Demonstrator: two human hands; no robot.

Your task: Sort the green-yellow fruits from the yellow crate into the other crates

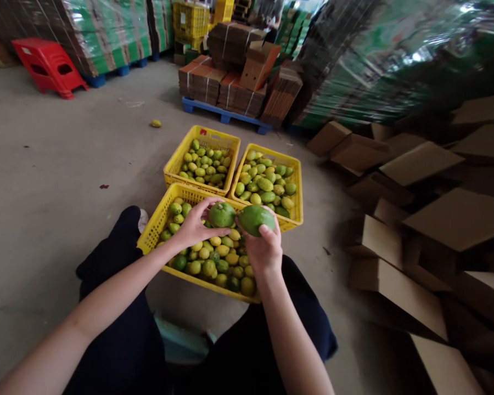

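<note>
My left hand [198,222] is closed round a rounded green lemon [222,214], thumb below and fingers above. In my right hand [267,249] is a larger, longer green lemon [256,219], gripped from below and the right side. The two fruits are held close together over the near yellow crate [154,219], which sits between my knees. Green and yellow lemons [209,267] fill that crate. Behind it stand a left yellow crate [173,164] and a right yellow crate [298,186], both holding more lemons.
Open cardboard boxes [411,296] are heaped on the right. A blue pallet [226,115] bears bundled flat cartons [206,82]. A red stool [49,66] stands at the far left, near wrapped green stacks [107,33]. One lemon [155,124] lies on the floor.
</note>
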